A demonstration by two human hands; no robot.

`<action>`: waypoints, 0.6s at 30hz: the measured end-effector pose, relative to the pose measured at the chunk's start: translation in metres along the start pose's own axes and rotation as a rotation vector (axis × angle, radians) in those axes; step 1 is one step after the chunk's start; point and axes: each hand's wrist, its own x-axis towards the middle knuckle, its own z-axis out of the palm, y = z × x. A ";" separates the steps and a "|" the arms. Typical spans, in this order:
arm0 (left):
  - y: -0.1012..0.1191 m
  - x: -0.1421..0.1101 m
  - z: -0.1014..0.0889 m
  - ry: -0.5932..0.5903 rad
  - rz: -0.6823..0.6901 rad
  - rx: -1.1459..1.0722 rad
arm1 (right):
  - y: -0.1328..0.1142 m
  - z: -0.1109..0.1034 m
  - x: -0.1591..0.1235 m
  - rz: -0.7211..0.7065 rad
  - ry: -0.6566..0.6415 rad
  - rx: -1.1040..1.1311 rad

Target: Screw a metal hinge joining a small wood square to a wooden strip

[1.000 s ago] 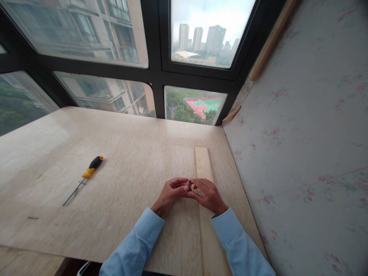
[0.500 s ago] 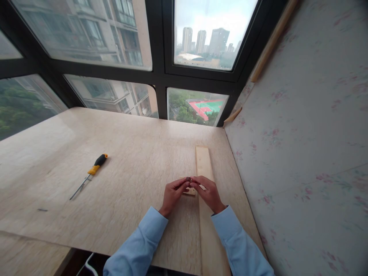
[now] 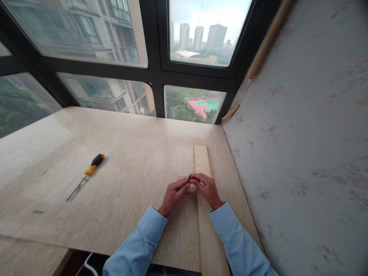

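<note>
You have a small part (image 3: 190, 178) pinched between the fingertips of your left hand (image 3: 174, 194) and right hand (image 3: 207, 188), both nearly closed, just above the block (image 3: 191, 189) beside the board (image 3: 202, 158). With so little to grip, uneven fingertip pressure could make it slip and drop onto the table (image 3: 129, 161).

Wallpaper (image 3: 310, 126), right of the grip: pale grey, pink and green floral pattern. Sleeves (image 3: 143, 234): light blue. Tabletop (image 3: 129, 153) around the grip: cream, brown-veined. Screwdriver handle (image 3: 94, 165), left: black and yellow.
</note>
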 end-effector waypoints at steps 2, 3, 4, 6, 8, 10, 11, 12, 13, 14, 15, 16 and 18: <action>0.001 0.000 0.001 0.033 -0.028 -0.038 | -0.001 0.001 0.000 0.012 -0.008 0.011; 0.002 0.000 0.002 0.048 -0.045 -0.068 | -0.001 0.001 -0.001 0.019 -0.011 0.018; 0.003 0.000 0.002 0.061 -0.060 -0.101 | -0.002 0.001 -0.001 0.028 -0.014 0.025; 0.005 0.000 0.003 0.080 -0.082 -0.162 | -0.003 0.001 -0.001 0.048 -0.015 0.044; 0.006 0.000 0.004 0.092 -0.099 -0.201 | -0.004 0.000 -0.001 0.068 -0.016 0.064; 0.007 0.001 0.004 0.106 -0.105 -0.216 | -0.005 -0.001 0.000 0.081 -0.021 0.085; 0.007 0.001 0.003 0.112 -0.103 -0.212 | -0.005 -0.001 0.000 0.084 -0.025 0.094; 0.007 0.002 0.003 0.120 -0.097 -0.202 | -0.006 -0.001 0.000 0.086 -0.027 0.102; 0.007 0.002 0.002 0.128 -0.087 -0.187 | -0.006 -0.001 0.000 0.086 -0.029 0.108; 0.007 0.002 0.002 0.136 -0.073 -0.170 | -0.007 -0.001 0.000 0.086 -0.029 0.111; 0.007 0.003 0.001 0.140 -0.059 -0.152 | -0.008 -0.001 0.000 0.086 -0.028 0.113; 0.007 0.003 0.001 0.136 -0.047 -0.137 | -0.008 -0.001 0.000 0.085 -0.028 0.112; 0.007 0.002 0.001 0.106 -0.032 -0.127 | -0.010 0.000 0.000 0.082 -0.030 0.106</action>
